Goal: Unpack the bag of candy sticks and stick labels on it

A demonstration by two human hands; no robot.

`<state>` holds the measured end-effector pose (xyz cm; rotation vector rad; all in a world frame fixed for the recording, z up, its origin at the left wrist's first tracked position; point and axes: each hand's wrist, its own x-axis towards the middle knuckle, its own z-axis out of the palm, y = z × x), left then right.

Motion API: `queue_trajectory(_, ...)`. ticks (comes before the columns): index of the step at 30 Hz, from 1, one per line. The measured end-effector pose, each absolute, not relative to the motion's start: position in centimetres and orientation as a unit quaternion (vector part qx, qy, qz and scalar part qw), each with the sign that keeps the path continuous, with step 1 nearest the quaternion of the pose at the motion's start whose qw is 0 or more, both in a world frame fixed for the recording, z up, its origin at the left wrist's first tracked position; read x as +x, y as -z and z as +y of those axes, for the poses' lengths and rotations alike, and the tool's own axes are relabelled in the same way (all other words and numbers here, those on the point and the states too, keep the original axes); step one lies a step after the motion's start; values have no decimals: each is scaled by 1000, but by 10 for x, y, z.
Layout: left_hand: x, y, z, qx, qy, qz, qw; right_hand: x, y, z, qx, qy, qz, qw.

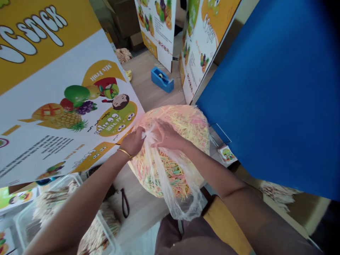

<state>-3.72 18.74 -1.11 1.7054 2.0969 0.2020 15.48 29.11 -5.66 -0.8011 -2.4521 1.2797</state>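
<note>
Gripping the bunched neck of a clear plastic bag (195,120), the left hand (133,142) is closing in a fist around the film. The right hand (168,135) is curling around the same neck just beside it, thumb and fingers pinching the gathered plastic; some of its fingertips are being hidden by the film. The bag is resting on the table (140,209) at the centre of the scene and is containing many thin multicoloured sticks (172,173). Loose film is hanging from the neck toward the near side.

A yellow bracelet (124,153) is encircling the left wrist. A large printed panel (21,92) is standing along the left, just beside the bag; a blue panel (276,88) is bounding the right. A blue tape dispenser (162,80) is sitting on the table beyond the bag, near two far printed panels. A small printed box (227,154) is lying right of the bag. At near left, a clear container (19,226) is holding pale bundles, and a dark strap (124,203) is lying between it and the bag.
</note>
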Motion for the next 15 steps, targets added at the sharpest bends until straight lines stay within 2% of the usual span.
queue_trajectory(3, -43, 5, 191, 732, -25, 665, 146, 136, 66, 280, -223, -349, -905, 102)
queue_trajectory(6, -47, 0, 196, 786, -32, 605, 122, 115, 71, 274, -216, -313, -910, 166)
queue_trajectory(8, -48, -1, 198, 790, -46, 598, 130, 102, 76, 273, -219, -322, -899, 199)
queue_trajectory(12, -40, -3, 196, 745, -63, 646, 153, 88, 88, 273, -229, -392, -872, 185)
queue_trajectory(15, -19, -16, 193, 663, -158, 726, 89, 84, 92, 272, -270, -433, -841, 181)
